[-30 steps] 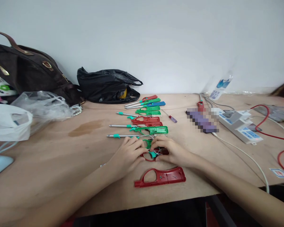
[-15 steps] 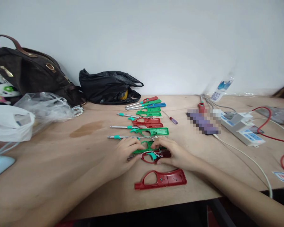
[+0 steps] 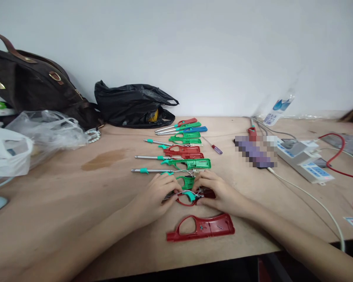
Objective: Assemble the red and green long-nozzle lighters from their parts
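Red shell (image 3: 200,227) and green lighters (image 3: 194,163) flank left hand (image 3: 155,196) and right hand (image 3: 220,194), grips pinching lighter body (image 3: 191,197).

Red lighter body (image 3: 182,203): open half-shell, lying flat on the table, long axis left to right, near-centre of the scene. The finger loop is on the near-left side. A teal trigger (image 3: 190,194) sits at the top of the loop, with thin wires showing just to its right. The left end is covered by the left hand (image 3: 154,196) and the grip end by the right hand (image 3: 220,194), fingertips pressing down.
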A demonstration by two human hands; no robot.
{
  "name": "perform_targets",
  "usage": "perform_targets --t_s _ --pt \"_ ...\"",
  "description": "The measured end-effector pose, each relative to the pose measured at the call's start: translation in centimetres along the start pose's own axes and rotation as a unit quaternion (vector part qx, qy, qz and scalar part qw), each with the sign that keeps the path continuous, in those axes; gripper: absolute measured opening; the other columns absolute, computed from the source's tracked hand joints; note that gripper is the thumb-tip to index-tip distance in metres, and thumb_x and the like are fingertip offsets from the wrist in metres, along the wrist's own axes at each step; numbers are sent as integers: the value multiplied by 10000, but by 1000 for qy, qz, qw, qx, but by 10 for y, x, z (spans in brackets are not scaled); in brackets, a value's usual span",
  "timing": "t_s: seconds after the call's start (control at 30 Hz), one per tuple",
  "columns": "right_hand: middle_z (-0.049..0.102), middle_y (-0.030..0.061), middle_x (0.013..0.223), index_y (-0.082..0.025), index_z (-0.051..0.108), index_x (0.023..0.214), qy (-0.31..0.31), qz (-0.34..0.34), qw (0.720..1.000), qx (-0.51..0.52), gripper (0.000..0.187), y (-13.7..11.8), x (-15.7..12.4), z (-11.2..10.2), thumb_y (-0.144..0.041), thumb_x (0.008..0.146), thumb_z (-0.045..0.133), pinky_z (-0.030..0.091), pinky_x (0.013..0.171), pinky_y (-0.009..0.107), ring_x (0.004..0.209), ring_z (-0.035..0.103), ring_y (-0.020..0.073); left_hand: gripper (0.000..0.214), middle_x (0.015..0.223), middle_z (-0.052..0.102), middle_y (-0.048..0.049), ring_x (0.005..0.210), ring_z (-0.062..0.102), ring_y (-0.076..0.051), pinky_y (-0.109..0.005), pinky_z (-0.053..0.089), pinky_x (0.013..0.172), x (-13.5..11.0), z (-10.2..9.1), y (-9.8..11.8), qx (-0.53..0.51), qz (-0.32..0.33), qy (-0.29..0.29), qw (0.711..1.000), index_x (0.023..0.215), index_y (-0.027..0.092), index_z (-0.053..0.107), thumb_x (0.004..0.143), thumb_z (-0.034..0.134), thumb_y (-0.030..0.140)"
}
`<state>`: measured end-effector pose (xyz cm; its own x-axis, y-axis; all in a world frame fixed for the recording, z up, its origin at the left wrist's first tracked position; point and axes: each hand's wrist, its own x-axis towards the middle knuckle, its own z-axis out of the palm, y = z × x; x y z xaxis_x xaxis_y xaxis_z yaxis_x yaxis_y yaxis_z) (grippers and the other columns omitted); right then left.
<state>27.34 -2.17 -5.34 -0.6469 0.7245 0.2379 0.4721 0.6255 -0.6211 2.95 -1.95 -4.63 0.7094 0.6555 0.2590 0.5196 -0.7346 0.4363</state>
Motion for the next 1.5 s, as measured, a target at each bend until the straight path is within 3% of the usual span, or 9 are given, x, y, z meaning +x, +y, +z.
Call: perform_targets --t_s 0.13,0.23,0.43,0.7,0.9,1.17,1.3,1.5 --pt "601 44 964 -201 619 926 6 13 999 30 50 1 2 -3 -168 891 631 469 859 360 970 559 208 192 935 643 -21 884 578 -176 -299 433 783 0 5 -3 -15 -7 32 999 913 200 614 893 469 74" --pt "605 51 935 -195 630 891 1 16 1000 8 103 3 5 -4 -144 928 549 474 833 352 924 573 201 199 928 642 -26 869 586 -170 -285 453 766 0 7 -5 -14 -4 58 998 928 194 610 883 460 71" --pt "606 58 916 -187 639 905 -8 1 999 -35 152 2 17 -3 -102 918 514 478 811 356 893 570 204 194 927 648 -36 850 590 -180 -299 465 750 -1 11 -4 58 26 96 993 959 196 600 910 439 99" --pt "600 49 959 -195 617 928 -22 19 1000 12 146 -4 27 1 -82 835 609 469 825 336 954 570 206 229 868 651 -54 769 582 -189 -319 452 713 0 14 -3 181 108 143 967 945 153 605 966 384 97" --pt "576 11 872 -199 594 862 -8 43 998 39 212 2 31 7 -13 761 614 452 759 291 874 563 178 289 904 647 -67 779 593 -178 -296 473 690 2 14 -4 176 112 137 968 988 158 607 994 321 121" --pt "566 13 852 -195 588 858 -7 33 999 34 165 3 31 9 -41 798 600 429 737 296 827 543 174 277 933 641 -74 791 590 -173 -285 474 703 3 17 -7 193 139 163 958 1047 154 582 1012 308 133" --pt "558 5 826 -191 579 829 1 27 999 30 141 2 31 10 -57 805 618 420 750 300 811 544 168 312 923 644 -81 817 596 -179 -296 455 717 4 15 -7 191 142 146 960 1019 140 569 1025 257 136" --pt "549 -3 795 -193 568 783 22 17 999 36 129 5 31 14 -80 837 599 417 738 287 782 538 160 228 923 668 -48 854 613 -181 -312 398 733 3 18 -13 128 108 114 979 1037 175 545 1016 320 147"
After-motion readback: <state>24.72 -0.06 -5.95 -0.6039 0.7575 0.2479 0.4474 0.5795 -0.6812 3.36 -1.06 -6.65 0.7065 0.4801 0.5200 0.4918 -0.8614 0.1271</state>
